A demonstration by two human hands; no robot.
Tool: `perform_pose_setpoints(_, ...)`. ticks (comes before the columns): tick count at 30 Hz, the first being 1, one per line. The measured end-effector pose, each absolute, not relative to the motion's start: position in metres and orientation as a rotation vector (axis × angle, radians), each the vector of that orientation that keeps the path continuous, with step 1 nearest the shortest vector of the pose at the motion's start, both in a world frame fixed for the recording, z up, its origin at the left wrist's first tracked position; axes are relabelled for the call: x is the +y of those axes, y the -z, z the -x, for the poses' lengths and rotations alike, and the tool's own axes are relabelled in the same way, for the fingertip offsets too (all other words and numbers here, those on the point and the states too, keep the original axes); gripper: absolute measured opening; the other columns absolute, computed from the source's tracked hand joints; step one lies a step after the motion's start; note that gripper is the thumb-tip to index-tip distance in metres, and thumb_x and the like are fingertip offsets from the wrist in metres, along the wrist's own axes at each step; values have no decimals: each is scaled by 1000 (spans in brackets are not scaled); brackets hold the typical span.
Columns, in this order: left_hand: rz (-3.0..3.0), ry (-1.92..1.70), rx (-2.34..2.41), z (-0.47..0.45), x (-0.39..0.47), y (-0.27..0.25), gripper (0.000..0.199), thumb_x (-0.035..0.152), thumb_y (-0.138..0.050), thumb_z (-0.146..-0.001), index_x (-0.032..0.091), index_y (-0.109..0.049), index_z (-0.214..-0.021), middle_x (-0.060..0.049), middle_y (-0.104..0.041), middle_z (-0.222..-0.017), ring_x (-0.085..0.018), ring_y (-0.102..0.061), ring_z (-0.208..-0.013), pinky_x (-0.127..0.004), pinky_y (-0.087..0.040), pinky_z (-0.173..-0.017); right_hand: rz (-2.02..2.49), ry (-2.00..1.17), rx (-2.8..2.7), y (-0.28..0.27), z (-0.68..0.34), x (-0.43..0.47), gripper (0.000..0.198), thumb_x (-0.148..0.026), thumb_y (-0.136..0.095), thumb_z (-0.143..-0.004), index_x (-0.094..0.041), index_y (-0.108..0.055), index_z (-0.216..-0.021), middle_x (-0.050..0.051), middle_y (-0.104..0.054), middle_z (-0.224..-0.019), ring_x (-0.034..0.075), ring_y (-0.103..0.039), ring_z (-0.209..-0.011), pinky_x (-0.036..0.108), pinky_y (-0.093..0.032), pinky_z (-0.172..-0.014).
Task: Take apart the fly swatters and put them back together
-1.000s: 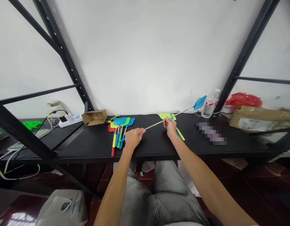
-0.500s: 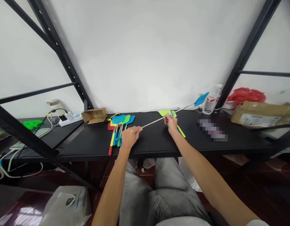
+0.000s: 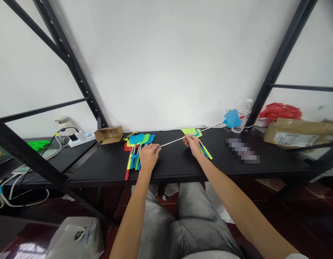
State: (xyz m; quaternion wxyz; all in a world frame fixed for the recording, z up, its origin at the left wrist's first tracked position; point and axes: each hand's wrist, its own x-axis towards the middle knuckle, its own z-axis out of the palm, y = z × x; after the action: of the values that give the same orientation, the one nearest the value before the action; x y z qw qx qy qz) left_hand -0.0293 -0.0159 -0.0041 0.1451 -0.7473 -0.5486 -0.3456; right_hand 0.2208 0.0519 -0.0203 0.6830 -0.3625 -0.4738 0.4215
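Both hands hold one blue fly swatter (image 3: 232, 118) with a long, extended metal rod, raised over the black shelf. My left hand (image 3: 149, 155) is closed around its handle end, and the blue handle pokes out to the left. Partway along the rod, my right hand (image 3: 192, 143) pinches the metal. The swatter's head is at the far right, in front of the water bottle. Beside my left hand lie several fly swatters (image 3: 136, 139) in blue, green, yellow and red. Behind my right hand, a yellow-green swatter (image 3: 188, 131) and a blue one overlap on the shelf.
An open cardboard box (image 3: 109, 135) and a power strip (image 3: 82, 139) are at left. A water bottle (image 3: 236, 128), a taped carton (image 3: 298, 133) and a red plastic bag (image 3: 281, 112) stand at right. Black metal posts (image 3: 283, 54) frame the shelf (image 3: 166, 167).
The blue swatter's head has turned from nearly edge-on to show its broad face. My right hand has shifted slightly left along the rod.
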Motion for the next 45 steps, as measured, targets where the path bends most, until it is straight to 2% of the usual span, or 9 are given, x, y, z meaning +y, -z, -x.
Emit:
perform_pose_setpoints(9,1944,1055,-1738,28,-16,3,33,45,-47,-97,32,-76,-104,-5,-76,-104,-28,-59,-101,-48,-26,-102,822,-974,-989,19,-217,52,49,-66,-75,-69,-17,-70,-71,3,-65,-64,9,-50,-52,21,-34,-43)
perform_pose_setpoints(20,1723,1212,-1820,41,-12,7,29,40,-51,-96,32,-78,-99,-6,-77,-102,-30,-55,-108,-50,-25,-100,795,-930,-860,19,-224,55,45,-62,-74,-71,-18,-66,-70,3,-66,-63,8,-50,-49,22,-34,-43)
perform_pose_setpoints(35,1728,1258,-1789,40,-17,4,29,40,-49,-97,34,-77,-102,-4,-76,-108,-31,-52,-113,-53,-19,-107,741,-872,-801,21,-227,59,48,-66,-71,-75,-19,-63,-69,2,-63,-61,9,-50,-48,24,-39,-43)
perform_pose_setpoints(40,1885,1186,-1761,39,-19,1,31,44,-48,-97,32,-76,-106,-5,-75,-108,-28,-57,-108,-47,-25,-105,754,-876,-782,22,-228,58,51,-69,-68,-74,-19,-62,-70,1,-61,-59,9,-49,-46,24,-37,-41)
perform_pose_setpoints(45,2052,1094,-1686,36,-16,4,37,46,-44,-98,28,-75,-109,-6,-75,-107,-25,-62,-99,-38,-35,-95,774,-893,-817,21,-226,54,49,-69,-68,-75,-20,-62,-71,1,-61,-60,9,-49,-45,23,-36,-41)
